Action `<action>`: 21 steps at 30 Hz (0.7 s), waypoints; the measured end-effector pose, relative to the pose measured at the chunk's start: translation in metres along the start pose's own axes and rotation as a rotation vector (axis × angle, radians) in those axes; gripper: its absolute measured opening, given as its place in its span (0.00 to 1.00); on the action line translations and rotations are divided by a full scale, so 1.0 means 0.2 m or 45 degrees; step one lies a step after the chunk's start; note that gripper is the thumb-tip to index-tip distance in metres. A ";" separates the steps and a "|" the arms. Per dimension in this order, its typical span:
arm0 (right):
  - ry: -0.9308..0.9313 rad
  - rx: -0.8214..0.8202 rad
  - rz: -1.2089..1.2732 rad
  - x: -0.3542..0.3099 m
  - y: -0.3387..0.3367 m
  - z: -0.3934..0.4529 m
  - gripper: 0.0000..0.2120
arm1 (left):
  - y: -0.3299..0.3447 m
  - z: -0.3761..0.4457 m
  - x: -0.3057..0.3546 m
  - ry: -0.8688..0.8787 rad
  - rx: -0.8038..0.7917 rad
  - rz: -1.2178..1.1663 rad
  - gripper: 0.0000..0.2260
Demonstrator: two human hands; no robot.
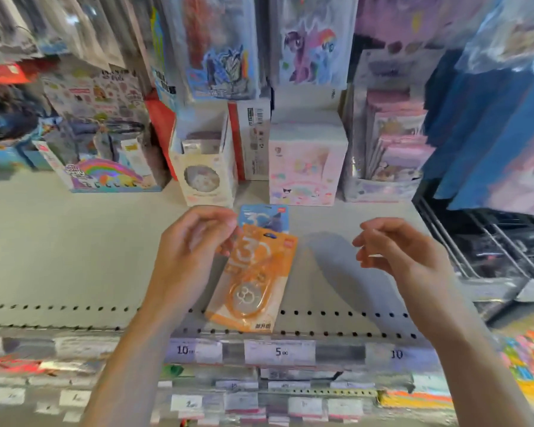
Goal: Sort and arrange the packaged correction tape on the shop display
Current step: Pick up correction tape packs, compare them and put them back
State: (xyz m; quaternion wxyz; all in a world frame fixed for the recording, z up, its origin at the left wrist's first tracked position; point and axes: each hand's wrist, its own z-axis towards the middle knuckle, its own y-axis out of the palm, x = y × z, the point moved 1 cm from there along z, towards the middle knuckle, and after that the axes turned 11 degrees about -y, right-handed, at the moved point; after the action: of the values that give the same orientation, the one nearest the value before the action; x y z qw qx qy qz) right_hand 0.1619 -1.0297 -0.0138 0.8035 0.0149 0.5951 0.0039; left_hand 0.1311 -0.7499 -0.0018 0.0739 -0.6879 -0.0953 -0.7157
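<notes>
1. The left hand pinched the upper left edge of an orange correction tape pack, its fingers curled round that edge.
2. A blue correction tape pack lay behind the orange one, its top showing just beyond those fingertips.
3. Both packs sat over the grey shelf, between the two hands.
4. The right hand hovered apart from the packs, fingers loosely curled and holding nothing.
</notes>
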 end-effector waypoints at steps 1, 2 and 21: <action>0.008 -0.022 -0.028 0.01 -0.01 0.02 0.05 | 0.01 0.03 -0.02 -0.015 0.001 0.066 0.06; 0.012 -0.050 -0.071 0.03 0.00 0.04 0.05 | 0.01 0.08 -0.04 -0.030 0.012 0.155 0.08; 0.245 -0.526 -0.005 0.04 0.33 0.22 0.05 | 0.01 0.28 -0.04 -0.276 -0.243 0.297 0.08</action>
State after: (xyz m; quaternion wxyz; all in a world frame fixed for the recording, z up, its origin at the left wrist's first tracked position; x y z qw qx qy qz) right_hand 0.2077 -0.9650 -0.0075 0.7289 -0.1516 0.6557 0.1254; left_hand 0.1862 -0.7389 -0.0076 0.0800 -0.7713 0.0460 -0.6297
